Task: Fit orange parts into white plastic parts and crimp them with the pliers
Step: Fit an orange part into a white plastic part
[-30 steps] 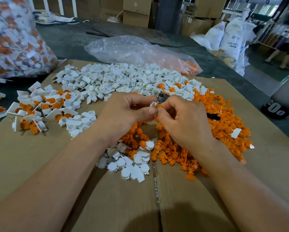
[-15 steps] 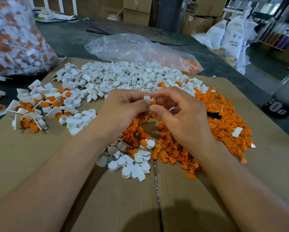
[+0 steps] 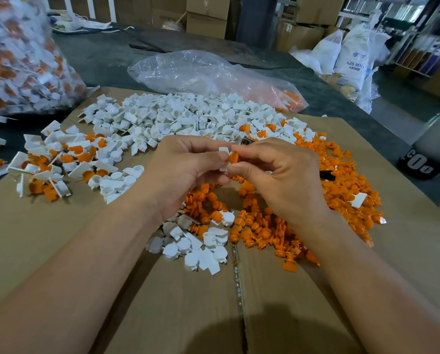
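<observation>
Pliers (image 3: pixel 327 175) are mostly hidden behind the right hand (image 3: pixel 285 180). Only a black handle end shows to its right and a bit of metal shows past its knuckles, and I cannot tell whether the hand holds them. The left hand (image 3: pixel 185 172) has its grip closed on a small white part (image 3: pixel 224 150), pinched between thumb and forefinger. The right hand's thumb and forefinger pinch an orange part (image 3: pixel 233 157) that sits against the white one, raised above the heap of orange parts (image 3: pixel 341 185). How far the orange piece is seated is too small to make out. Both hands cover the middle of that heap.

A full bag (image 3: pixel 14 60) of white-and-orange pieces is cut off at the left edge. A clear bag (image 3: pixel 201 72) lies behind the pile of white parts (image 3: pixel 188 118) on the dark worktop (image 3: pixel 99 54). Fitted pieces (image 3: pixel 60 162) lie scattered at the left, some of them off the cardboard (image 3: pixel 60 238).

Bare cardboard runs along the near side and the near left, under the forearms. Its right edge runs just beyond the orange heap.
</observation>
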Demonstrator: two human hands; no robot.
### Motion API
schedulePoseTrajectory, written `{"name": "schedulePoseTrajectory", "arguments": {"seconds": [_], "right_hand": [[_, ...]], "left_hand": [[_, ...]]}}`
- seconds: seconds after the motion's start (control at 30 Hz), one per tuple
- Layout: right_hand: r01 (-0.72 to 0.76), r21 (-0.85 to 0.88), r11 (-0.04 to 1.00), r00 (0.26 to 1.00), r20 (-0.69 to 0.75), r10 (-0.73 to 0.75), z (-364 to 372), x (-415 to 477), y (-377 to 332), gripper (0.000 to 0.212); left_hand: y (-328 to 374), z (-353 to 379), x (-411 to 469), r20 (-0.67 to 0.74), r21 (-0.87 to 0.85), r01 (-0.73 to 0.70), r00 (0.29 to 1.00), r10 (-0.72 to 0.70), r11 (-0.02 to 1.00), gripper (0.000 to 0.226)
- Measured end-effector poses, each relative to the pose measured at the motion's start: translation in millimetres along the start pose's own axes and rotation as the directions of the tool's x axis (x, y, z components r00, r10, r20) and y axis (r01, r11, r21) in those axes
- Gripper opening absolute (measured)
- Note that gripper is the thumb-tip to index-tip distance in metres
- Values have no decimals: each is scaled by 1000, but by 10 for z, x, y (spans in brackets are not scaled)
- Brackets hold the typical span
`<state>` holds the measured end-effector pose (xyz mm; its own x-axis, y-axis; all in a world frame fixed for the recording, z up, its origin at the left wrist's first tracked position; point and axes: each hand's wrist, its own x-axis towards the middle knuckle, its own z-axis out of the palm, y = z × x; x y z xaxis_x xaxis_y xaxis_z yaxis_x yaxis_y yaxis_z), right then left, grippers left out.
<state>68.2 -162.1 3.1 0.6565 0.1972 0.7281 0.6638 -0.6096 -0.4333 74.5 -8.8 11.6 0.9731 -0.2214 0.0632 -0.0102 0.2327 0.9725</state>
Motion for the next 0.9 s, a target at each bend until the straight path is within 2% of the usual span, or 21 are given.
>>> {"name": "schedulePoseTrajectory", "arguments": {"seconds": [0.43,0.8,0.9], "right_hand": [[71,-33,997,996,58,-69,-2,-1,-12,26],[44,-41,998,998,42,-42,6,-11,-18,25],[0,9,1000,998,57,-1,16,-11,1,29]], "left_hand": [[-10,-11,7,-25,130,-20,999,24,991,18],[-32,-8,21,-43,102,-11,999,15,995,20],[-25,-12,23,-59,88,12,998,-7,996,19]]}}
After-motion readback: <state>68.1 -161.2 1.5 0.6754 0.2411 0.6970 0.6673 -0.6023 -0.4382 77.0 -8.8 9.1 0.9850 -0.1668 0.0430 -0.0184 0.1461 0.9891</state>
